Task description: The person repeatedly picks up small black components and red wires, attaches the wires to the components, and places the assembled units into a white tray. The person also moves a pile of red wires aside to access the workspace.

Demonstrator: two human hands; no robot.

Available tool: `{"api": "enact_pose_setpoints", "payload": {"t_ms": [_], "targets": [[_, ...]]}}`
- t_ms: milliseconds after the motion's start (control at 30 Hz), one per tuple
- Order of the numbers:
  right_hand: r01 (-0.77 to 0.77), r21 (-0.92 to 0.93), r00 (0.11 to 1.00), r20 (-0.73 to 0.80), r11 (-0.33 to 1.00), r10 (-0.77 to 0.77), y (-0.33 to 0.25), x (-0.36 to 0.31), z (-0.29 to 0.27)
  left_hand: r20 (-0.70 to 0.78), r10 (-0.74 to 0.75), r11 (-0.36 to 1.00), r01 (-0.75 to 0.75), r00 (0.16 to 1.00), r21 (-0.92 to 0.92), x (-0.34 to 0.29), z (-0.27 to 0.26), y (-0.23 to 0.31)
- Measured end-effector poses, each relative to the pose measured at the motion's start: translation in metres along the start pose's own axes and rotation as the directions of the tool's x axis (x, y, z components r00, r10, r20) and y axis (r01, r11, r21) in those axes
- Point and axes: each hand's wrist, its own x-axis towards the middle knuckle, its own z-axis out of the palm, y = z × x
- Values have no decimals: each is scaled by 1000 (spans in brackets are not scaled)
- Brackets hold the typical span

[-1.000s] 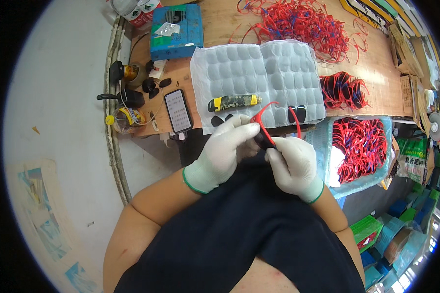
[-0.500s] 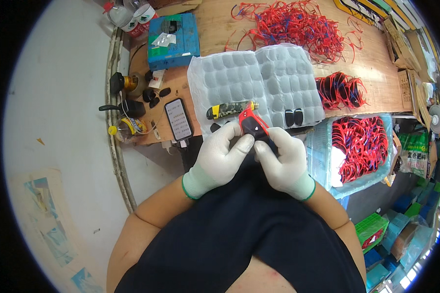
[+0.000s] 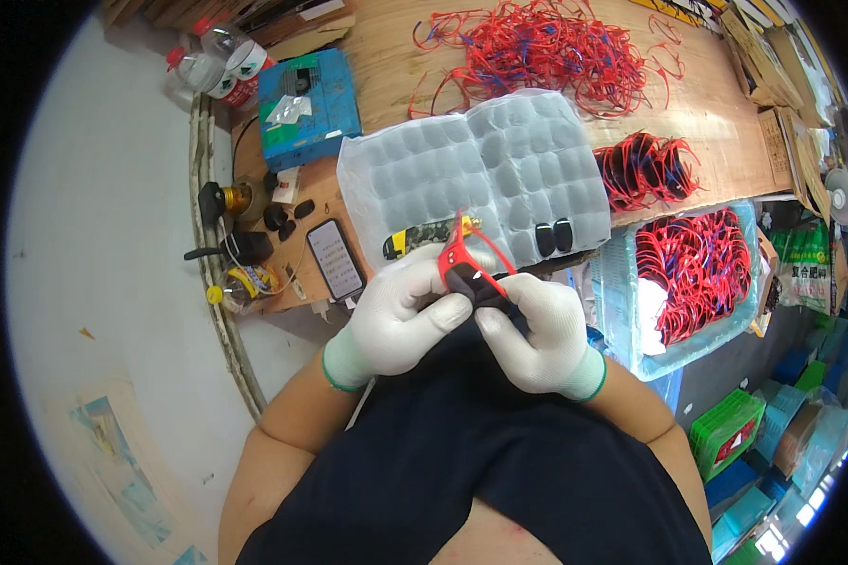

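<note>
**A:** What are the hands doing?

**B:** Both wear white knit gloves. The left hand (image 3: 400, 315) and the right hand (image 3: 535, 325) meet just in front of the person's chest, above the near edge of the wooden surface (image 3: 386, 56). Between them they grip a small piece with a red frame and a dark lens (image 3: 466, 273). The left hand's fingers are curled shut around its left side; the right hand pinches its right side, thumb toward the middle.

**A:** Has anything changed from the earlier frames?

**B:** A second ago, thin red arms spread open above the fingers. Half a second ago they had folded down. Now the red frame stands up a little from the left hand's fingertips, with one thin red arm slanting to the right. The hands have stayed close together at about the same spot.

**A:** What lies around them?

**B:** Just beyond the hands is a clear plastic blister tray (image 3: 481, 179), opened flat. Two dark lenses (image 3: 553, 236) rest on its near right part, and a yellow and dark tool (image 3: 415, 240) on its near left. Left of the tray lies a phone (image 3: 334, 259), and farther back a blue box (image 3: 308, 108). A loose heap of red frames (image 3: 537, 47) covers the far side of the surface, a smaller bundle (image 3: 645, 169) sits right of the tray, and a pale blue crate (image 3: 693, 278) at the right holds more.
</note>
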Motion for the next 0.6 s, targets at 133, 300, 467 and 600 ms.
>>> {"api": "enact_pose_setpoints", "payload": {"t_ms": [133, 300, 467, 600], "targets": [[-174, 113, 984, -15, 978, 177, 13, 0, -11, 3, -34, 999, 34, 999, 0, 24, 4, -4], [-124, -24, 986, -116, 992, 120, 36, 3, -46, -19, -258, 958, 253, 966, -137, 57, 39, -11], [27, -138, 986, -161, 990, -50, 59, 18, -104, -70, -307, 952, 306, 949, -22, 111, 75, -1], [75, -57, 988, -134, 996, -82, 88, 25, -147, 13, -142, 988, 142, 990, -59, 156, 88, -11]]}}
